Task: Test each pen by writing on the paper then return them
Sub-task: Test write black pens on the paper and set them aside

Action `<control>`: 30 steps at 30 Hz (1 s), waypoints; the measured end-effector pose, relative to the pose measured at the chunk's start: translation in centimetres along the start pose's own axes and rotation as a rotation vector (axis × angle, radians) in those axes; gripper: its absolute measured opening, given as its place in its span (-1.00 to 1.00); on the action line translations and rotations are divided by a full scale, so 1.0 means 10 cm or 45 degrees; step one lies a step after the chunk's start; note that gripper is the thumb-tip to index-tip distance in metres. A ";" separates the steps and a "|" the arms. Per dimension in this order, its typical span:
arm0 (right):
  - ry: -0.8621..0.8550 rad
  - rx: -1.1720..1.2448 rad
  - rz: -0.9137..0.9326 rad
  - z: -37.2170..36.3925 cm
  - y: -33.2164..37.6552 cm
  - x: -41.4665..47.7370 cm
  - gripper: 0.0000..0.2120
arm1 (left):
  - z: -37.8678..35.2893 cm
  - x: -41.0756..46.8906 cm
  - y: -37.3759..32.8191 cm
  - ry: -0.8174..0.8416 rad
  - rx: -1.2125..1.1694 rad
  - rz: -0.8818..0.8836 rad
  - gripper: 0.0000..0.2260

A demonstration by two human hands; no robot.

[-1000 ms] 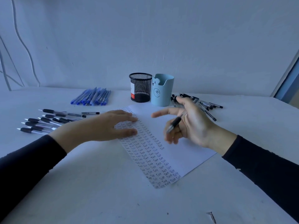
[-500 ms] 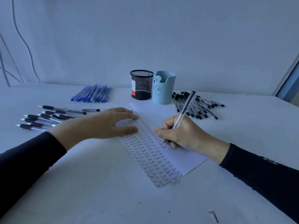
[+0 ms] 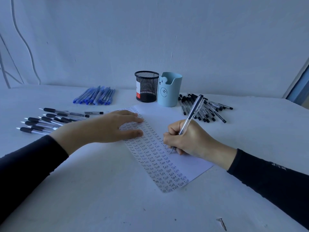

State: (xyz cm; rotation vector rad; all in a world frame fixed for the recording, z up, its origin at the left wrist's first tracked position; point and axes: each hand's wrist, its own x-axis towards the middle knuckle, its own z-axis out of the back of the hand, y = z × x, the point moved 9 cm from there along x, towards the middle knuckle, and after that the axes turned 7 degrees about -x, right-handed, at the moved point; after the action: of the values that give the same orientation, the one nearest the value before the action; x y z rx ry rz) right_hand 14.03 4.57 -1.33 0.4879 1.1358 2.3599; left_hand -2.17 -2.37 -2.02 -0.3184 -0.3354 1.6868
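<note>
On the white table (image 3: 93, 201) the widest risk is the paper (image 3: 194, 164) itself: it lies loose and skewed, so if the left hand (image 3: 107, 128), which presses flat with straight fingers on the sheet's upper left part, eases off, the sheet would likely swivel under the stroke and spoil the line. Next, the right hand (image 3: 189, 139), curled round the pen (image 3: 192, 113) in a writing grip, rests its heel on the sheet just beside the rows of written "Test"; dragging it over fresh ink could smear them. A smaller hazard is the return: the heap of black-capped pens (image 3: 207, 109) lies to the right, the black-grip pens (image 3: 50, 119) to the left and the blue pens (image 3: 95, 96) far left, so this one could land in the wrong group. The mesh cup (image 3: 146, 86) and the bear-faced blue holder (image 3: 169, 89) stand near the sheet's far edge. The pen has a clear slim barrel with a dark upper end, leans away towards the right heap, and its tip touches the paper at the right edge of the written columns.
</note>
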 end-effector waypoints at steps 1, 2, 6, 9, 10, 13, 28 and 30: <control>0.004 0.009 -0.001 0.00 0.00 0.00 -0.53 | 0.00 0.00 0.00 0.000 0.002 0.001 -0.38; 0.014 0.015 -0.008 -0.01 0.00 0.00 -0.54 | 0.00 0.00 0.01 0.001 0.003 0.000 -0.38; 0.068 0.028 -0.029 -0.04 0.03 -0.02 -0.59 | 0.00 -0.01 0.01 -0.011 -0.018 -0.007 -0.37; 0.057 0.049 -0.018 -0.02 0.06 -0.03 -0.58 | 0.00 -0.01 0.02 -0.007 -0.012 -0.002 -0.38; 0.052 0.045 -0.015 -0.01 0.06 -0.03 -0.57 | 0.00 -0.01 0.01 -0.007 -0.012 -0.002 -0.38; 0.044 0.019 -0.018 -0.01 0.04 -0.02 -0.57 | 0.00 -0.02 0.00 -0.010 -0.012 -0.006 -0.37; 0.039 0.023 -0.021 0.01 0.04 -0.03 -0.53 | -0.01 -0.01 0.01 0.003 0.002 -0.002 -0.37; 0.020 0.029 -0.016 0.03 0.04 -0.02 -0.56 | -0.01 0.00 0.01 -0.002 -0.001 -0.005 -0.36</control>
State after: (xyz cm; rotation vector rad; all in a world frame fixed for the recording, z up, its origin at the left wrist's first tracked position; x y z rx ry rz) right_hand 14.23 4.42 -0.86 0.4700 1.1707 2.3464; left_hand -2.23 -2.42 -2.11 -0.3166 -0.3377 1.6829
